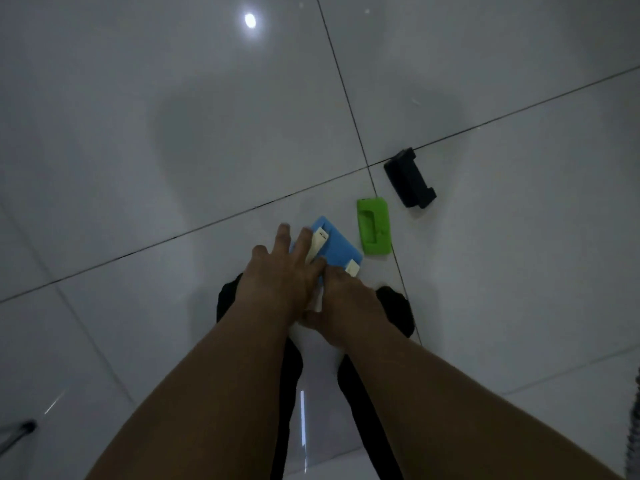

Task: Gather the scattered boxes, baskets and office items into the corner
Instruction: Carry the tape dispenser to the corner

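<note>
A flat blue item [337, 249] with small cream-white pieces on it lies on the white tiled floor just ahead of my feet. My left hand [280, 271] rests on its left side with fingers spread over one white piece. My right hand [341, 303] presses at its near edge, fingers curled toward another white piece; whether it grips anything is hidden. A green plastic item [374, 226] lies just right of the blue one. A black plastic item [410, 178] lies farther right and beyond.
My dark-socked feet [398, 310] stand directly under my arms. Glossy white floor tiles [173, 133] with dark grout lines stretch all around. A thin dark object [20, 429] shows at the lower left edge.
</note>
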`<state>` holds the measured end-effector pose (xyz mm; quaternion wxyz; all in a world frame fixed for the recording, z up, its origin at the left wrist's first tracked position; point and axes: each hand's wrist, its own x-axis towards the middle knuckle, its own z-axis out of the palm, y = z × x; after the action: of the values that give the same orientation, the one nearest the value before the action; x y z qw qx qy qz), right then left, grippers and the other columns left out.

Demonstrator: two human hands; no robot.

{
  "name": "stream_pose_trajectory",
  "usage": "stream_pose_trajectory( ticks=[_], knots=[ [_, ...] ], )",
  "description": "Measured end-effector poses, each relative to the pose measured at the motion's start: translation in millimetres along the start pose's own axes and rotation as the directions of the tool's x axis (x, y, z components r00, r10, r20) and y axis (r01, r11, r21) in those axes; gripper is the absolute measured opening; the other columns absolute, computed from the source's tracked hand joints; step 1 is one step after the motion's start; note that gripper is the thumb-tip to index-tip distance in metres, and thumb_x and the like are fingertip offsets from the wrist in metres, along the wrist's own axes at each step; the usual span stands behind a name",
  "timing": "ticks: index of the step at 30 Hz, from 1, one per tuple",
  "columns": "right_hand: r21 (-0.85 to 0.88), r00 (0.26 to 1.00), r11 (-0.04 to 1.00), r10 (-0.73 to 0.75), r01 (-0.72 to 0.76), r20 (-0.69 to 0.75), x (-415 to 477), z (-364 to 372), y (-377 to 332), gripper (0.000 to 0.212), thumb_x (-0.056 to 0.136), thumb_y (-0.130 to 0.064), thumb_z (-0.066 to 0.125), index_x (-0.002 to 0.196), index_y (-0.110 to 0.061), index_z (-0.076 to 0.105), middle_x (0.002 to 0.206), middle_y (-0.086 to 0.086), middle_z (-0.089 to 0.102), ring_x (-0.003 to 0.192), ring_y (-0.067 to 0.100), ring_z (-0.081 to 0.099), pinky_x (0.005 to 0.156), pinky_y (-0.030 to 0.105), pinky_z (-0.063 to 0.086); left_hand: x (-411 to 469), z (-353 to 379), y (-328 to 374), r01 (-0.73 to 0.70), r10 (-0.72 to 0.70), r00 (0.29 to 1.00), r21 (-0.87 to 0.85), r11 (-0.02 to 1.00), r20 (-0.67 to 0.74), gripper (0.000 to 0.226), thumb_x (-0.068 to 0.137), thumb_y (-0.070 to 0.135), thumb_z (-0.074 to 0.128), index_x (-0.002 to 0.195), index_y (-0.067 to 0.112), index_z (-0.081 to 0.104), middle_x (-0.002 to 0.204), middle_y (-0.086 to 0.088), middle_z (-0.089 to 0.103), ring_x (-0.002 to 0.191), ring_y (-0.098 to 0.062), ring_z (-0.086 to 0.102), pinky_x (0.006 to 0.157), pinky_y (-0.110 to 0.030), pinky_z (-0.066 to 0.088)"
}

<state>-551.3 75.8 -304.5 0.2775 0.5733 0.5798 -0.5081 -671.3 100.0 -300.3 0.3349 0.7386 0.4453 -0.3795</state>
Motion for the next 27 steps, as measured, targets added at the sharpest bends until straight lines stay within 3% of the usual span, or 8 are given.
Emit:
stream_pose_trajectory(
  ticks=[3, 6, 11, 15, 23, 27],
  knots=[
    [-0.019, 1.000, 1.000, -0.002, 0.002, 0.006, 13, 7, -3, 0.056, 0.081, -0.041, 0.071, 0.128, -0.017, 0.052, 0.121, 0.006, 0.060, 0.107, 0.025, 0.061, 0.085, 0.034, 0.051, 13, 9, -4, -0.007, 0.005, 0.999, 0.039, 0.999, 0.047, 0.056, 0.098, 0.041, 0.040, 0.150, 0.028, 0.020, 0.158, -0.013, -0.003, 0.144, -0.044, -0.004, 0.104, -0.054, 0.031],
    [-0.035, 1.000, 0.999, -0.012, 0.013, 0.017, 5, 0, -12, 0.038, 0.083, -0.034, 0.067, 0.115, -0.017, 0.059, 0.113, 0.007, 0.064, 0.100, 0.026, 0.063, 0.082, 0.032, 0.052, 6, 4, -8, 0.001, -0.003, 0.997, 0.013, 1.000, 0.078, 0.054, 0.098, 0.045, 0.041, 0.148, 0.030, 0.026, 0.157, -0.013, 0.004, 0.144, -0.043, -0.003, 0.106, -0.054, 0.028],
    [-0.125, 0.996, 0.988, -0.092, 0.091, -0.001, -49, -51, -43, 0.045, 0.078, -0.033, 0.072, 0.115, -0.014, 0.055, 0.116, 0.009, 0.059, 0.103, 0.029, 0.060, 0.086, 0.037, 0.052, -55, -45, -22, 0.028, -0.025, 0.999, -0.077, 0.997, 0.043, 0.071, 0.083, 0.053, 0.063, 0.145, 0.034, 0.032, 0.158, -0.013, -0.002, 0.145, -0.040, -0.008, 0.108, -0.054, 0.025],
    [-0.225, 0.985, 0.961, -0.169, 0.161, -0.017, -126, -125, -91, 0.048, 0.078, -0.031, 0.072, 0.118, -0.011, 0.055, 0.116, 0.009, 0.058, 0.105, 0.030, 0.060, 0.084, 0.035, 0.052, -139, -121, -37, 0.054, -0.060, 0.997, -0.110, 0.992, -0.049, 0.081, 0.077, 0.058, 0.068, 0.145, 0.031, 0.033, 0.159, -0.010, -0.013, 0.145, -0.039, -0.014, 0.111, -0.054, 0.021],
    [-0.591, 0.936, 0.769, -0.346, 0.243, -0.067, -363, -291, -225, 0.041, 0.078, -0.033, 0.073, 0.112, -0.013, 0.059, 0.110, 0.010, 0.061, 0.099, 0.031, 0.061, 0.081, 0.036, 0.050, -392, -297, -37, 0.186, -0.258, 0.923, -0.253, 0.949, -0.287, 0.087, 0.069, 0.060, 0.074, 0.143, 0.030, 0.038, 0.161, -0.008, -0.005, 0.146, -0.033, -0.013, 0.114, -0.055, 0.018],
    [-0.745, 0.873, 0.606, -0.483, 0.279, -0.066, -448, -333, -276, 0.039, 0.076, -0.034, 0.075, 0.110, -0.020, 0.060, 0.105, 0.004, 0.064, 0.095, 0.026, 0.062, 0.082, 0.036, 0.053, -493, -338, -23, 0.331, -0.451, 0.793, -0.330, 0.884, -0.411, 0.096, 0.065, 0.059, 0.078, 0.145, 0.029, 0.033, 0.159, -0.007, 0.003, 0.146, -0.032, -0.006, 0.112, -0.051, 0.022]
  ],
)
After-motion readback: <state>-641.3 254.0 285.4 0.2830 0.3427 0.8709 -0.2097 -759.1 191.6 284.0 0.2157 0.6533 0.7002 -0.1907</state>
